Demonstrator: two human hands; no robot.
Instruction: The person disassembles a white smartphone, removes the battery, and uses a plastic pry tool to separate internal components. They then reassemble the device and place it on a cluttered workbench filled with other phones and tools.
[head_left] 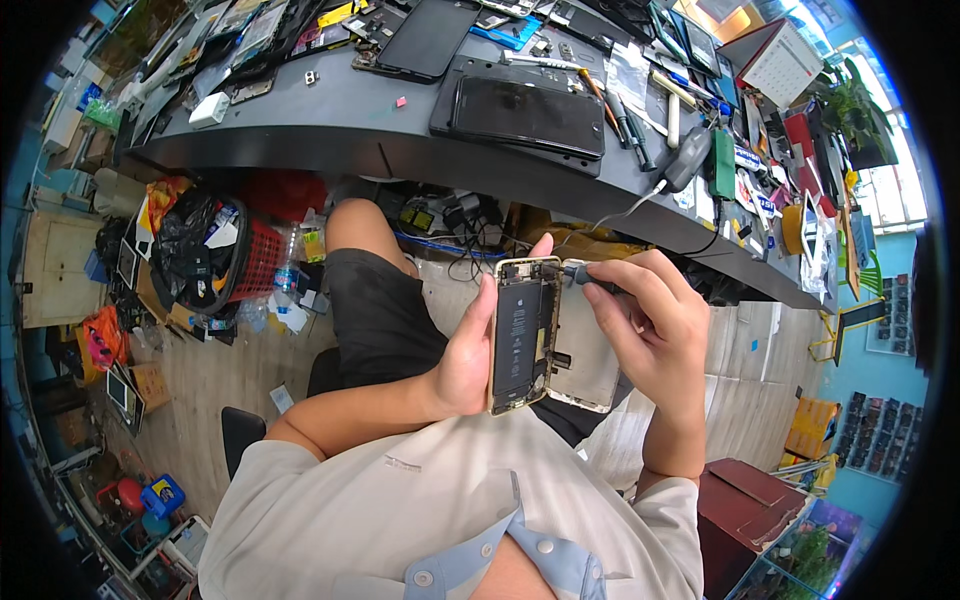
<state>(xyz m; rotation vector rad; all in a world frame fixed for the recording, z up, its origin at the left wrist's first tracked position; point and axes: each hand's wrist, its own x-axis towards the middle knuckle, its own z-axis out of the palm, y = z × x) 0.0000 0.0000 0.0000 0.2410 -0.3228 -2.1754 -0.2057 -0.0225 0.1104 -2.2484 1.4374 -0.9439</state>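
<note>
Opened gold-framed smartphone point(522, 340), its pale flat panel point(590, 345) folded out, is before the grey bench point(330, 110). The left hand point(464, 360) cradles its edge; the right hand's point(650, 312) grip pinches a small dark tool point(577, 272). Probably light, stiff, fragile: hold by the frame.

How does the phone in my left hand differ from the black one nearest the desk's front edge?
The opened smartphone exposes its battery; the black phone shows a glossy face. The opened smartphone is in your left hand; the black phone lies on a dark pad. Both are rectangular.
</note>
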